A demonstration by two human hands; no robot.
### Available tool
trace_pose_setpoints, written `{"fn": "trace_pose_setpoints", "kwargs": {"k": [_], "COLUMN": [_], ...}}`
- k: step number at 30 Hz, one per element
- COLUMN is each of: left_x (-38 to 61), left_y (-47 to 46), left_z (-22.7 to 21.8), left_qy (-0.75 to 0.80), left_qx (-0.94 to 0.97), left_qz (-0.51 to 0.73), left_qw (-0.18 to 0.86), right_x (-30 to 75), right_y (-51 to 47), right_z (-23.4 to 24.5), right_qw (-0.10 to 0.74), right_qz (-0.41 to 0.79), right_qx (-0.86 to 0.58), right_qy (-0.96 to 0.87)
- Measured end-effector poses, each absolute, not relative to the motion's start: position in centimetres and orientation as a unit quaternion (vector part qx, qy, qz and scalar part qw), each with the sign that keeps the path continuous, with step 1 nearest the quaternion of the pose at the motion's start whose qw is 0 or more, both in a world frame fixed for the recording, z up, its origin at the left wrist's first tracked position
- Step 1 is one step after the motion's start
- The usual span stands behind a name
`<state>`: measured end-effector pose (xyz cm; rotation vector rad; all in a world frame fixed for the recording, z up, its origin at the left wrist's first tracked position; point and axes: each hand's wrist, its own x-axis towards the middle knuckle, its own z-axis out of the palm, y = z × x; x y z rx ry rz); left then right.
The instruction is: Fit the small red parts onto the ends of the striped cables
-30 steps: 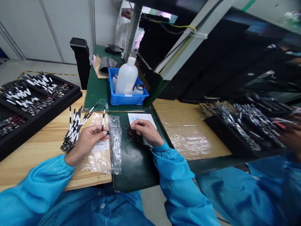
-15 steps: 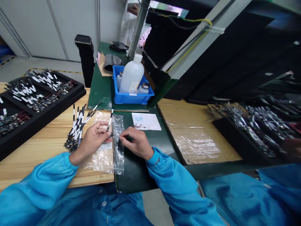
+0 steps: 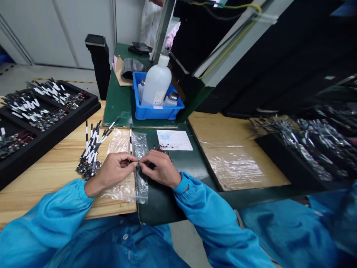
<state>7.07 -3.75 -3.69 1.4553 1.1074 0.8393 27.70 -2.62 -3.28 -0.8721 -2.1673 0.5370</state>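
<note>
My left hand (image 3: 114, 173) pinches a thin black-and-white strip (image 3: 131, 139), which stands upright above a clear plastic bag (image 3: 140, 146). My right hand (image 3: 159, 169) meets it, its fingertips shut on a tiny dark component (image 3: 137, 162), partly hidden by the fingers. Just beyond that hand, several more small dark components (image 3: 162, 148) lie scattered at the edge of a white printed sheet (image 3: 174, 140) on the green mat (image 3: 178, 167). A bundle of similar strips (image 3: 90, 156) lies on the wooden table (image 3: 44, 190) left of my left hand.
A black tray (image 3: 41, 123) of strip assemblies stands at the left. Behind the mat, a blue bin (image 3: 156, 113) holds a white plastic bottle and smaller bottles. A dark glossy panel (image 3: 279, 74) reflects trays and blue sleeves on the right. A person in white (image 3: 150, 26) stands beyond.
My hands have come together at the strip's lower end. The right hand has moved left from the scattered components, and the strip now stands more upright.
</note>
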Motion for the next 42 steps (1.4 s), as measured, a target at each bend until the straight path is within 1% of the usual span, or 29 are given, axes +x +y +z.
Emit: {"fn": "trace_pose_setpoints", "kwargs": {"k": [2,5,16,21,25,37,42], "left_x": [7.0,6.9,7.2,7.2,7.2,7.4,7.5], "left_y": [-3.7,-3.7,-3.7,-3.4,-3.1,-3.3,-3.4], "left_z": [-3.6,-3.5,-2.8,-2.4,-2.4,-2.3,-2.5], "left_qy": [0.462,0.455,0.445,0.471,0.473,0.478,0.480], "left_qx": [0.641,0.651,0.551,0.500,0.474,0.467,0.486], "left_qz": [0.349,0.350,0.373,0.407,0.430,0.430,0.429], "left_qw": [0.504,0.496,0.600,0.602,0.605,0.607,0.591], "right_x": [27.6,27.6,27.6,27.6,27.6,27.6,27.7], "right_y": [-2.7,-2.8,-2.9,-2.9,-2.7,-2.8,-2.8], "right_z": [-3.2,-3.2,-3.3,-3.0,-3.1,-3.0,-3.0], "right_qw": [0.365,0.369,0.376,0.390,0.381,0.372,0.367], "right_qz": [0.216,0.235,0.300,0.290,0.290,0.286,0.287], "right_qx": [-0.336,-0.340,-0.339,-0.369,-0.391,-0.388,-0.391], "right_qy": [-0.841,-0.832,-0.808,-0.792,-0.787,-0.793,-0.794]}}
